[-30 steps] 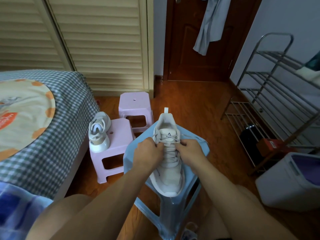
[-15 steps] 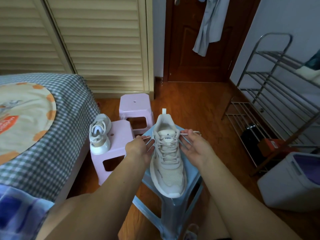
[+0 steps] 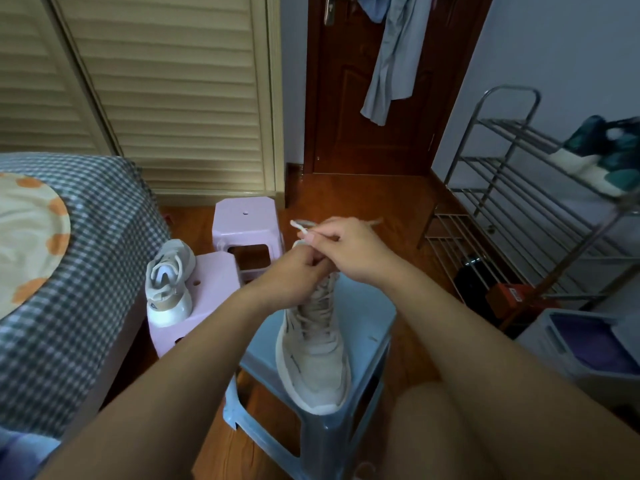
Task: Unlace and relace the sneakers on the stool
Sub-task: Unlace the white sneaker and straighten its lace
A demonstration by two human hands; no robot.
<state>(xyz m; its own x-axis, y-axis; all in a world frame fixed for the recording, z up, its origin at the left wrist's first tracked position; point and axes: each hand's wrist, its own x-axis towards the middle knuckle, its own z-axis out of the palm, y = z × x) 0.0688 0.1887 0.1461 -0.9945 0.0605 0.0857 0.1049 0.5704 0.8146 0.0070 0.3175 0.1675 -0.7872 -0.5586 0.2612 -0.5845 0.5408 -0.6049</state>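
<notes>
- since the frame half a second back, both hands have come in from either side of the shoe and lifted; they now meet above its far, collar end, and the lace ends that were drawn out sideways are up between them.
- my right hand (image 3: 349, 249) pinches a loop of the lace (image 3: 300, 226) between thumb and fingertips, loose ends poking out to the left and right of the knuckles.
- my left hand (image 3: 294, 277) is clenched just below and touching the right, fingers curled in around the lace at the top eyelets; what exactly it grasps is hidden by the knuckles.
- the sneaker (image 3: 313, 351) lies along the blue stool (image 3: 367, 327), toe near me, heel far, still laced down the front.
- the second sneaker (image 3: 169, 282) stands on the near pink stool (image 3: 214, 282) to the left, untouched; another pink stool (image 3: 244, 216) sits beyond it.
- handling, as i judge it: the lace is soft, limp and thin, so it wants a pinch close to the tip or the loop slips; the shoe looks light with a soft mesh upper and may slide on the smooth plastic seat if i pull hard, so one hand should steady it near the collar.
- writing: none i can read; the tongue logo is covered, and the side marking and the red box (image 3: 512, 294) label are too small.
</notes>
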